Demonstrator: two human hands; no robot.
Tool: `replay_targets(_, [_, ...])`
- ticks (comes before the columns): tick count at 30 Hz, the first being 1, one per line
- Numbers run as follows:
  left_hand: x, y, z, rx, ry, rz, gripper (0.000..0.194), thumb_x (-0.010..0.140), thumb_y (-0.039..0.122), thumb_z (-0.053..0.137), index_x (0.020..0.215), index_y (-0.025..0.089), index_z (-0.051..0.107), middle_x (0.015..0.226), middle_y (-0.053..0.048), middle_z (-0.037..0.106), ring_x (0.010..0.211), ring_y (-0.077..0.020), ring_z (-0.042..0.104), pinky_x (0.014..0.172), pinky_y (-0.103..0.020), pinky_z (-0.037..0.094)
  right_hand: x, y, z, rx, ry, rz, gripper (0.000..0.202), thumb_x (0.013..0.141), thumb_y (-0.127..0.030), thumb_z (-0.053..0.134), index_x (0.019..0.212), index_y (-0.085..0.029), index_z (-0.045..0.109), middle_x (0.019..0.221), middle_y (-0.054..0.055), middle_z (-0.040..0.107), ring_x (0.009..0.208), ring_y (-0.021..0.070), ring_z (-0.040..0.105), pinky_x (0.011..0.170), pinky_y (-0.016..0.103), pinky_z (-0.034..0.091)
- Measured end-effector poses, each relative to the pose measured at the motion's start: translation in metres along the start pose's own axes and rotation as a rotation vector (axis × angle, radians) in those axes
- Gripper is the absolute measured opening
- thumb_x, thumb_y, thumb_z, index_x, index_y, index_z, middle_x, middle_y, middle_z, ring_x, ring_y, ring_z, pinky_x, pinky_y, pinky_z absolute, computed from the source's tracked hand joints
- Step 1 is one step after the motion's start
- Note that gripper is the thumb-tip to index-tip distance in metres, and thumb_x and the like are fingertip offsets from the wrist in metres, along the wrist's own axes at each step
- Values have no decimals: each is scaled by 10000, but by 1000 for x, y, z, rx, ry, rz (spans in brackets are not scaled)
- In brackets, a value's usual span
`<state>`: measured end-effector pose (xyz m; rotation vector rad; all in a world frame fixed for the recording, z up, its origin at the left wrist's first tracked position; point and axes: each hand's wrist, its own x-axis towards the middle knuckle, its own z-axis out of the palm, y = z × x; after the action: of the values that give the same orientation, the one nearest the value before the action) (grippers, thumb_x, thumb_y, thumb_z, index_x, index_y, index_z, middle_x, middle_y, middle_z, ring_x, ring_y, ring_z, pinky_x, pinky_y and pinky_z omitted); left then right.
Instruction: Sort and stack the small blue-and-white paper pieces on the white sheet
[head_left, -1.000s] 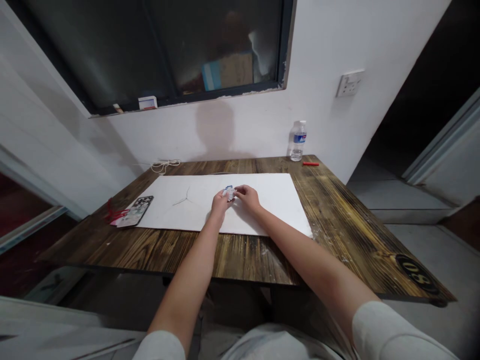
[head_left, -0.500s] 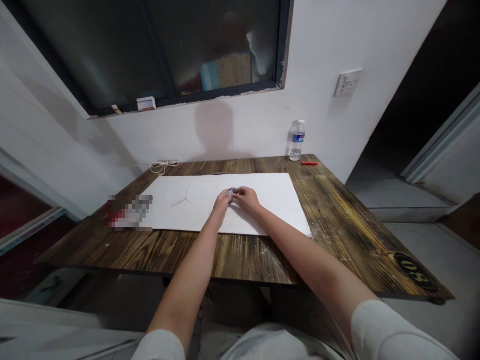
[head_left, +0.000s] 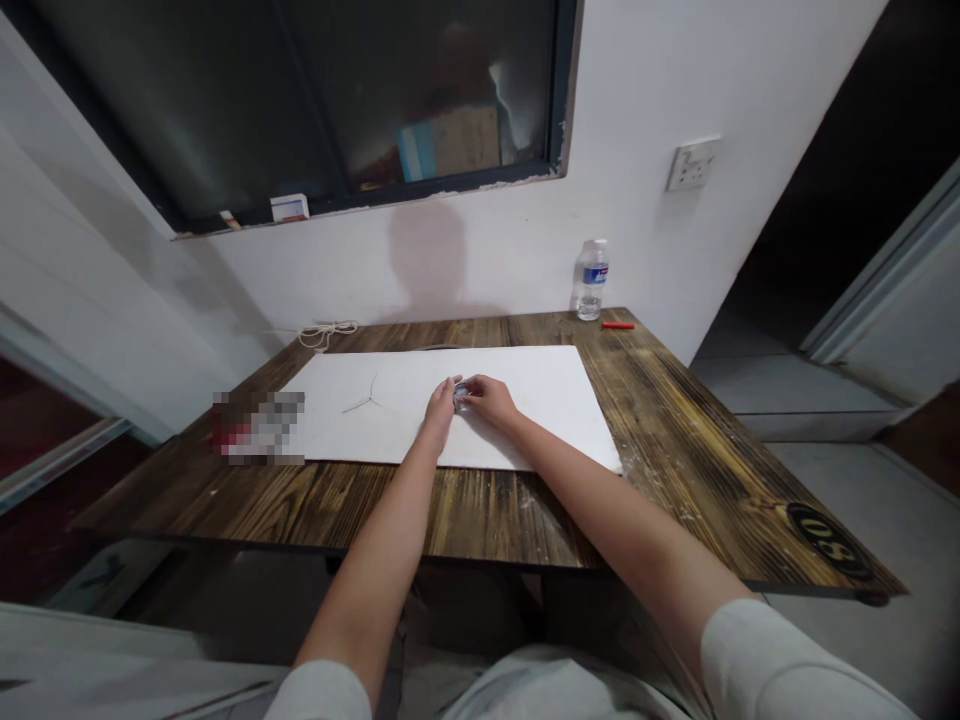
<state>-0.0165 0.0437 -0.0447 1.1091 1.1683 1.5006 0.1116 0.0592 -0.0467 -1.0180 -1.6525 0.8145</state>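
Observation:
Over the white board (head_left: pixel 525 410), both hands meet around a small grey, crumpled-looking piece (head_left: pixel 460 396); it is too small and too covered for me to tell its kind. My left hand (head_left: pixel 439 408) grips it from the left, its fingers pointing up and away from me. From the right, my right hand (head_left: pixel 489 397) pinches the same piece with thumb and fingers bent. Left of the hands, a thin dark wire-like strand (head_left: pixel 370 400) with branching ends lies on the board.
The wooden table (head_left: pixel 675 480) carries a bundled pale cord (head_left: pixel 328 330) at the back left. A water bottle (head_left: pixel 592 282) and a red stick-like item (head_left: pixel 618 325) stand and lie at the back right. A blurred red and grey item (head_left: pixel 259 428) overlaps the board's left end.
My left fingers have straightened somewhat and the right hand has turned slightly around the grey piece, which shows a little more between them. The view has shifted slightly.

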Motion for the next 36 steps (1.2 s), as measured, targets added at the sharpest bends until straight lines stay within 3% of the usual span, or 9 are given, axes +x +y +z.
replay_targets(11, [-6,11,2,-112,-3,-73,392,859,389,557,1160,144,611,1040,-122,697,934,-199,652,804,-297,487,-1,-3,-1,-35,-46,66,280,653,-154,747,923,-189,683,800,0,711,755,154,653,746,276,492])
replay_targets(22, [-1,7,3,-125,100,-58,224,844,285,528,968,126,626,977,-118,699,872,-191,661,735,-286,498,0,-5,-3,-135,-111,29,399,640,-177,761,1025,-213,662,837,-25,668,739,133,593,704,254,444])
replay_targets(26, [-6,11,3,-131,46,-76,313,865,335,519,1114,151,566,1077,-135,684,883,-204,662,695,-295,508,-1,-6,-3,-180,-126,27,289,656,-187,743,935,-194,673,812,-21,660,719,133,572,679,250,426])
replay_targets(29, [-10,15,4,-117,-19,-81,364,886,388,503,1178,173,534,1183,-141,650,921,-211,656,683,-294,511,-1,-7,-4,-148,-95,37,346,628,-182,761,959,-197,663,864,-16,668,712,124,566,666,241,423])
replay_targets(33, [-13,18,4,-115,-88,-110,427,911,461,459,1244,196,496,1324,-135,571,986,-212,642,742,-308,509,-1,-6,-5,-96,-80,43,418,601,-180,775,1002,-197,659,830,-23,669,695,118,558,664,236,421])
replay_targets(36, [-14,19,5,-103,-121,-144,476,920,520,419,1272,206,479,1373,-128,533,1045,-210,622,811,-304,488,1,-5,-6,-107,-106,28,345,603,-203,772,936,-184,685,767,-23,663,684,127,552,653,239,405])
